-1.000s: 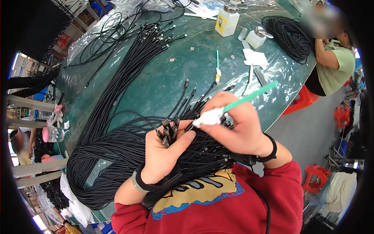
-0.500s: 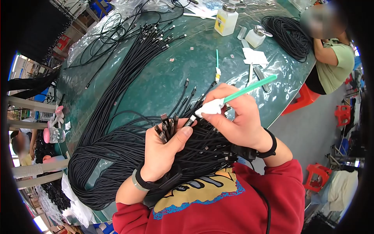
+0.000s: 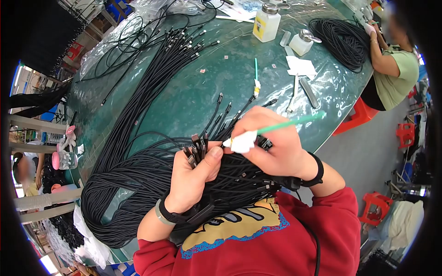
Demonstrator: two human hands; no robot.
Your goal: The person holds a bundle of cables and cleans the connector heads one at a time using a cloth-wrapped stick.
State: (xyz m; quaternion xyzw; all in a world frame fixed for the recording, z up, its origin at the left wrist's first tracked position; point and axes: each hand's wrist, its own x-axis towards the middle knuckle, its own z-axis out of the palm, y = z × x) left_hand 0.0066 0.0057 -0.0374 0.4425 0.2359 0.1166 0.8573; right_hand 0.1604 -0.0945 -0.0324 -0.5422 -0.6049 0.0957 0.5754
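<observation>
My left hand [image 3: 192, 177] is closed around several black USB cables, whose connector ends [image 3: 197, 146] stick up above the fingers. Between its thumb and forefinger, one cable end is pinched toward the right. My right hand [image 3: 278, 142] grips a green stick [image 3: 294, 121] with white cloth [image 3: 243, 141] wrapped around its lower end. That cloth meets the pinched cable end at my left thumb, covering most of the connector. Beneath both hands lies a thick bundle of black cables [image 3: 124, 177], looped on the green-covered table [image 3: 184, 99].
Beyond my hands lie another cloth-tipped green stick [image 3: 256, 71], a grey blade-like tool [image 3: 308, 93] and white paper [image 3: 301, 67]. Two bottles, one with a yellow label [image 3: 266, 24] and one smaller [image 3: 301, 43], stand farther back. A person [image 3: 396, 64] sits beside a coiled cable bundle [image 3: 340, 41].
My right hand has shifted slightly left and down, bringing the cloth over the connector at my left thumb. The seated person at right has raised their head and hands.
</observation>
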